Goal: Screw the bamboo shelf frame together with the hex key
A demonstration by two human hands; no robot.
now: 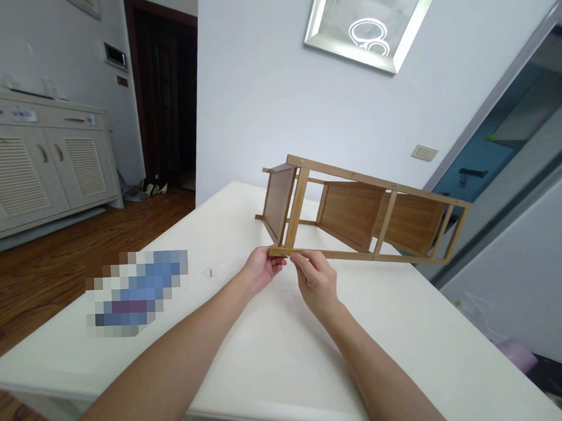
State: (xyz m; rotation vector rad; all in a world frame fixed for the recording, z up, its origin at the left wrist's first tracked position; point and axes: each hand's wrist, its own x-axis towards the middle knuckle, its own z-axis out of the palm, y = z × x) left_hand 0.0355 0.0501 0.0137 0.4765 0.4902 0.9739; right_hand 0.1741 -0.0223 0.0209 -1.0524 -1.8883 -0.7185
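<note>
A brown wooden shelf rack (340,256) lies on its side across the far part of the white table (268,364), its panels standing between two long rails. My left hand (259,271) is closed around the near left end of the lower rail, thumb hidden behind the wood. Just to the right, my right hand (318,281) pinches at the same rail end, close to a small metal fitting. Whatever sits between those fingertips is too small to make out. To the left of my hands, a small screw (210,273) rests on the table, apparently on a clear plastic bag.
A blurred-out blue item (145,289) lies on the table's left side. The wall (249,101) rises close behind the rack. A louvred cabinet (44,163) stands at the far left, and a purple item (516,354) lies beyond the table's right edge.
</note>
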